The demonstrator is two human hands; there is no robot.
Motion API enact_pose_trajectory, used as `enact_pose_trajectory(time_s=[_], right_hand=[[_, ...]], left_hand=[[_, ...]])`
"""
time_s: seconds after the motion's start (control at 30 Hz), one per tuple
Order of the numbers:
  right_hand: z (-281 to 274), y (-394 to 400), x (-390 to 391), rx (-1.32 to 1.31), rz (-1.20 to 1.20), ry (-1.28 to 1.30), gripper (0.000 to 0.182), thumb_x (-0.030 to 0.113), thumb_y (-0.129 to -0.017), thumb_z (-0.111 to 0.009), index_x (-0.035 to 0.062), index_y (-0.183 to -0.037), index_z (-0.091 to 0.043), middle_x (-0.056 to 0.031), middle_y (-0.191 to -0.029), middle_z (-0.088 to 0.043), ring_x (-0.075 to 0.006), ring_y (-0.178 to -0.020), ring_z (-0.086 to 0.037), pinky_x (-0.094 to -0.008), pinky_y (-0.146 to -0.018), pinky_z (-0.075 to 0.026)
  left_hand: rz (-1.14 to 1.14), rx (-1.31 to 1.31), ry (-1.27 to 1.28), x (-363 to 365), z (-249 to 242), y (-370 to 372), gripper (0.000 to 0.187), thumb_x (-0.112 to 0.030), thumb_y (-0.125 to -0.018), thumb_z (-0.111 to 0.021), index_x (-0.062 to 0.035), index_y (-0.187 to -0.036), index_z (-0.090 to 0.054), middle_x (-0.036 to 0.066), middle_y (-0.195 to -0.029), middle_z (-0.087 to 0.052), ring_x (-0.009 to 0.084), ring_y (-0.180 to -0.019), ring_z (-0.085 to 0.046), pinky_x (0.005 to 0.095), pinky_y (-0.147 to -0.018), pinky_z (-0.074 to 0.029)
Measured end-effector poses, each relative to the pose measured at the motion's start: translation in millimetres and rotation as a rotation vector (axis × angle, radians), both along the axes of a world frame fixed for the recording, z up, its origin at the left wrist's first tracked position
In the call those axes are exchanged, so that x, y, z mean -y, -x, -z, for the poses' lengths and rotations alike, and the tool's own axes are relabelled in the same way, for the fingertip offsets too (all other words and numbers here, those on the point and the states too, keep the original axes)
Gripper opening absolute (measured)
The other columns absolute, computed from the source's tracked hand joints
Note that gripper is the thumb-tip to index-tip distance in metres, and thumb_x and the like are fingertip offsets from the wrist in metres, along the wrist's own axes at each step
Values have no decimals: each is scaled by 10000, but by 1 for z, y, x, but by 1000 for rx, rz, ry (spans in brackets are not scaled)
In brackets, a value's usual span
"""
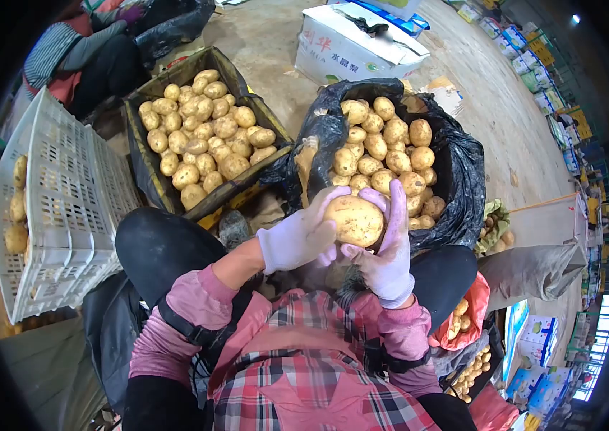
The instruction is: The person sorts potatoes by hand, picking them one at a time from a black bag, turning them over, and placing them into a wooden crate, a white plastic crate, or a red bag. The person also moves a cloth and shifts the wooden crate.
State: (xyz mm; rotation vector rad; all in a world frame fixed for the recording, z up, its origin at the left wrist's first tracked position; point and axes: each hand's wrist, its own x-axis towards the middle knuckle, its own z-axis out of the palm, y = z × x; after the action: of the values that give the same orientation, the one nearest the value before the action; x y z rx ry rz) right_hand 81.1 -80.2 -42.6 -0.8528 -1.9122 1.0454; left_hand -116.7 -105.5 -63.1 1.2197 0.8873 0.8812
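Observation:
A large yellow potato is between my hands, above the near edge of a bag-lined container. My left hand, in a pale lilac glove, presses against its left side. Around its right side and underneath curves my right hand, gloved the same way, with the thumb below and the fingers behind. Just beyond stands the container lined with a black plastic bag, full of potatoes. To its left, a lined crate holds more potatoes.
At left a white plastic crate stands tilted, potatoes inside. A white cardboard box sits beyond the bag. Another person crouches at upper left by a black bag. A red bag of potatoes lies by my right knee.

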Motion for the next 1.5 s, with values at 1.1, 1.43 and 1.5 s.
enact_pose_trajectory(time_s=[1.1,1.43,1.5], right_hand=[[19,-4,14,-35,68,120,501,56,-900,-699,-45,-1362,-535,-198,-1400,-545,-289,-1294,-527,-378,-1103,-384],[148,-34,-50,397,343,62,347,219,-960,-603,7,-1233,-633,-203,-1117,-691,-317,-1033,-673,-388,-913,-513],[122,-22,-47,602,362,97,327,269,-970,-570,36,-1179,-665,-203,-1102,-690,-366,-1001,-668,-424,-901,-515]], left_hand=[[-142,522,318,-14,24,-6,662,-331,-874,-768,-69,-1381,-432,70,-1284,-509,153,-1203,-503,317,-1018,-449],[-750,-610,319,-62,37,156,862,-374,-586,-952,-1,-1236,-526,154,-1165,-634,241,-1020,-651,334,-870,-533],[-727,-957,370,-67,91,199,1080,-450,-582,-917,59,-1404,-436,212,-1296,-607,288,-1150,-617,335,-1003,-468]])
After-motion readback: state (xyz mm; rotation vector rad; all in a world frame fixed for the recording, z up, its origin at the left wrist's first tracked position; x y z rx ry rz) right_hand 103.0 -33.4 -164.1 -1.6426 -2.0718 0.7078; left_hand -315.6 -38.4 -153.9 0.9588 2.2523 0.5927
